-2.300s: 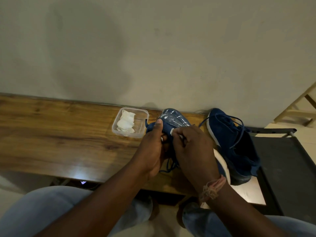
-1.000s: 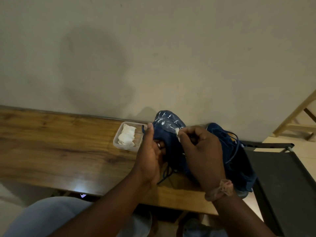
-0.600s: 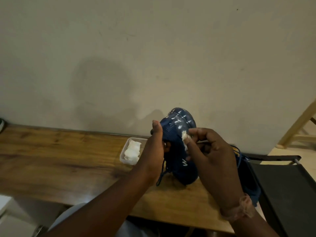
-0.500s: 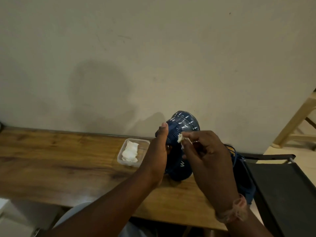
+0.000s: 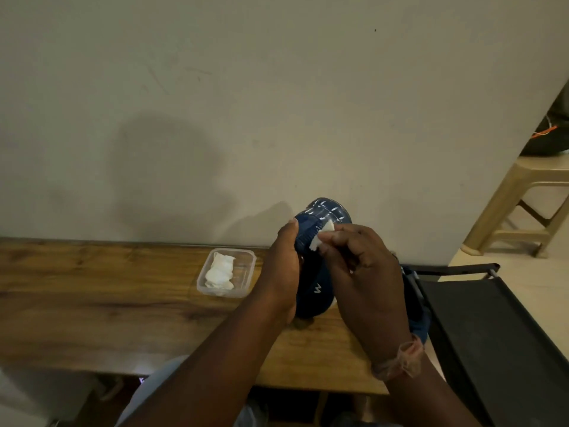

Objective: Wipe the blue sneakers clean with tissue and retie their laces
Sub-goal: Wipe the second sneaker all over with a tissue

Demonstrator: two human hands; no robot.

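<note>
A blue sneaker [image 5: 317,291] stands on end above the wooden table [image 5: 92,303], its ridged sole turned up toward me. My left hand [image 5: 281,272] grips it along the left side, thumb up on the sole's edge. My right hand [image 5: 360,269] pinches a small white tissue [image 5: 320,237] and presses it against the sole near its top. The second blue sneaker [image 5: 415,303] lies behind my right hand at the table's right end, mostly hidden.
A clear plastic tub [image 5: 243,272] holding folded white tissues sits on the table left of the sneaker. A black folding chair [image 5: 492,328] stands to the right of the table, and a beige plastic stool [image 5: 529,208] beyond it. A plain wall runs directly behind.
The sneaker was lifted off the table and tipped up on end, sole facing me. My right hand carried the tissue up onto the sole. The view tilted upward.
</note>
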